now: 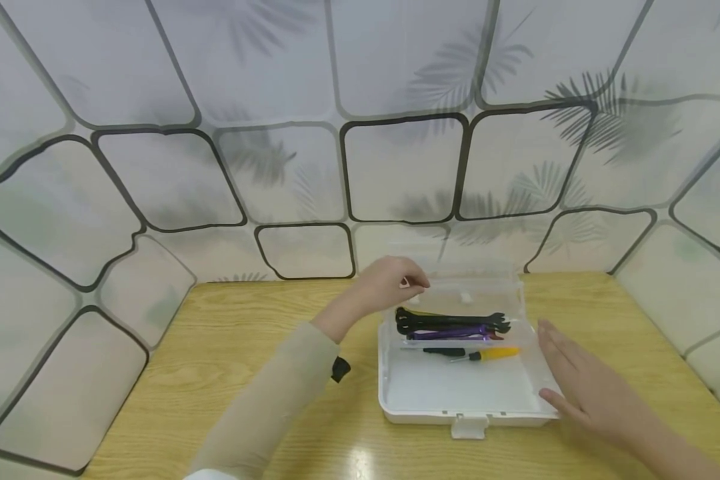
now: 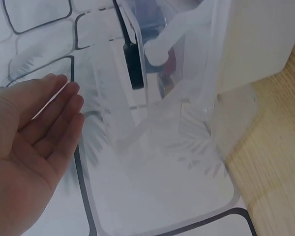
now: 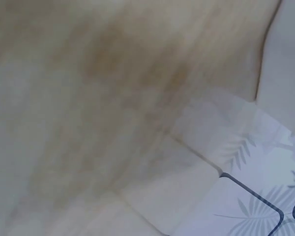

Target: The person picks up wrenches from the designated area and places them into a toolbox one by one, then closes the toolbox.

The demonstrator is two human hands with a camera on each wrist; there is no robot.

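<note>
A white toolbox (image 1: 456, 393) stands on the table with its clear lid (image 1: 492, 293) raised at the back. Its clear tray holds black wrenches (image 1: 450, 323) and a purple tool (image 1: 456, 333). Below them lie a screwdriver with a yellow handle (image 1: 499, 353) and a dark-handled tool (image 1: 445, 351). My left hand (image 1: 390, 283) hovers by the lid's left side; the left wrist view shows its fingers loosely bent, holding nothing, apart from the clear plastic (image 2: 162, 118). Against the box's right side rests my right hand (image 1: 588, 387), fingers straight. Only its edge shows in the right wrist view.
The wooden table (image 1: 264, 320) extends left and right of the box. A patterned wall covering (image 1: 402, 173) rises behind the table's back edge. A small black object (image 1: 339, 369) shows beside the left forearm. The box's white latch (image 1: 469, 427) hangs down in front.
</note>
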